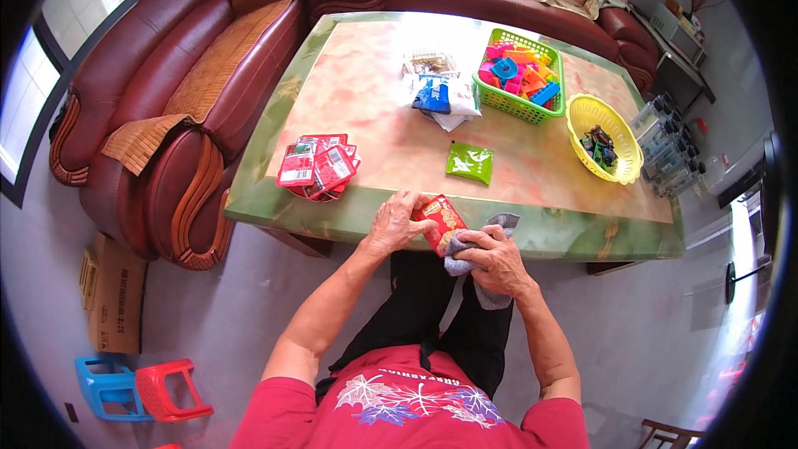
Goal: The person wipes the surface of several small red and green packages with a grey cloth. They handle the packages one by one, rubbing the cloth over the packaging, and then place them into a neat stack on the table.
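A red packet is held up in front of the seated wearer, over the near edge of a table; whether the tabletop is touched can't be told. The packet is grasped at its L side by the L hand, thumb laid across the front. A gray cloth is clutched by the R hand, fingers bent over it, & is pressed to the packet's lower R side. Just beyond, a green packet is laid flat. More red packs are piled loosely nr the table's L end, w/ a blue-&-white bag seen farther back, ctr. Bright blocks are heaped in a green basket beside it; small dark items are held in a yellow basket, far R. Clear bottles are grouped past the table's R edge.
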Action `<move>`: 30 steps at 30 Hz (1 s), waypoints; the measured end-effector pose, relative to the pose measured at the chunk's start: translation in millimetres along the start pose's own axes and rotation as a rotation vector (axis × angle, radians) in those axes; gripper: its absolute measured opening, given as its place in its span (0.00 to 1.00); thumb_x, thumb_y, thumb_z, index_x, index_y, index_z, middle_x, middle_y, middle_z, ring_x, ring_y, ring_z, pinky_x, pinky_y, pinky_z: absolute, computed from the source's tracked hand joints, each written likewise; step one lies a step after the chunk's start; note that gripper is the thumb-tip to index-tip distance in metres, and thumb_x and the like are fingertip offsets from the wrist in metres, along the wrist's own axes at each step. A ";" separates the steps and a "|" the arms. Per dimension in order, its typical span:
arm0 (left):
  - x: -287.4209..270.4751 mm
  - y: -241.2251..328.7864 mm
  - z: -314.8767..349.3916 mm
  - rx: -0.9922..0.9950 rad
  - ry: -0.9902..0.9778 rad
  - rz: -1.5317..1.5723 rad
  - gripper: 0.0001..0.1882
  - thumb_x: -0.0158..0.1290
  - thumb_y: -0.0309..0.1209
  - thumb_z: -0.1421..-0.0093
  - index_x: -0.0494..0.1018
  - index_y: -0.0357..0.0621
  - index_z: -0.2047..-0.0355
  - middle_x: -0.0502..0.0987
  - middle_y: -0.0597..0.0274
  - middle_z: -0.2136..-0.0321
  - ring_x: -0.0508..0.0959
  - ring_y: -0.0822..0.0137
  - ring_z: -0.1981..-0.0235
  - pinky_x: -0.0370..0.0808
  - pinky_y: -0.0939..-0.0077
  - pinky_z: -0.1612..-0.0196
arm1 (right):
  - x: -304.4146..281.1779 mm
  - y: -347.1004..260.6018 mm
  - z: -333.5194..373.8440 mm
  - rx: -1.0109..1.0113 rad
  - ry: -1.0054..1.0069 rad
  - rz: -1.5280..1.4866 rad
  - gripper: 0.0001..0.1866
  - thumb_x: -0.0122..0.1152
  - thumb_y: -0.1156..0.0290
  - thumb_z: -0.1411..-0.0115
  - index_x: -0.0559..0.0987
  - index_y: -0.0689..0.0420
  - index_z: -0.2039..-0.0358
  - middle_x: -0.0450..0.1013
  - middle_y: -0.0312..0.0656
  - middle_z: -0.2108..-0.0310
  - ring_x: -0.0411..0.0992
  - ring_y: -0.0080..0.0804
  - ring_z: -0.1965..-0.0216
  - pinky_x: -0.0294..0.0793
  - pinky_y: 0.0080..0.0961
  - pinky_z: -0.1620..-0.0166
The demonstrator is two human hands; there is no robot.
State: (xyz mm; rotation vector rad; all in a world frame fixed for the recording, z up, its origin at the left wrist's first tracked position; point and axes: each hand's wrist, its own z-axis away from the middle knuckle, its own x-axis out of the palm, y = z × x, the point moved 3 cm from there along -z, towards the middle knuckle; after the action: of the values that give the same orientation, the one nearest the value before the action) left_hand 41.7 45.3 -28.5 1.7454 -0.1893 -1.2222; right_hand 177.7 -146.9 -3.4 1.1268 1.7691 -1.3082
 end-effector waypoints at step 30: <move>15.9 8.6 -10.4 -0.190 0.082 -0.087 0.21 0.64 0.38 0.59 0.78 0.43 0.64 0.81 0.49 0.68 0.81 0.47 0.63 0.77 0.58 0.56 | 25.9 13.1 -51.5 0.071 0.289 0.012 0.25 0.62 0.72 0.57 0.80 0.46 0.53 0.73 0.38 0.48 0.67 0.46 0.49 0.67 0.43 0.49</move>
State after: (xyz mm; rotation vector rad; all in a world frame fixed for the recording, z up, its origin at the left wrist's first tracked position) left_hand 60.9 37.7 -31.7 1.6480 0.0508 -1.1875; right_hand 178.2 -89.3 -16.6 1.4235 1.9282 -1.2586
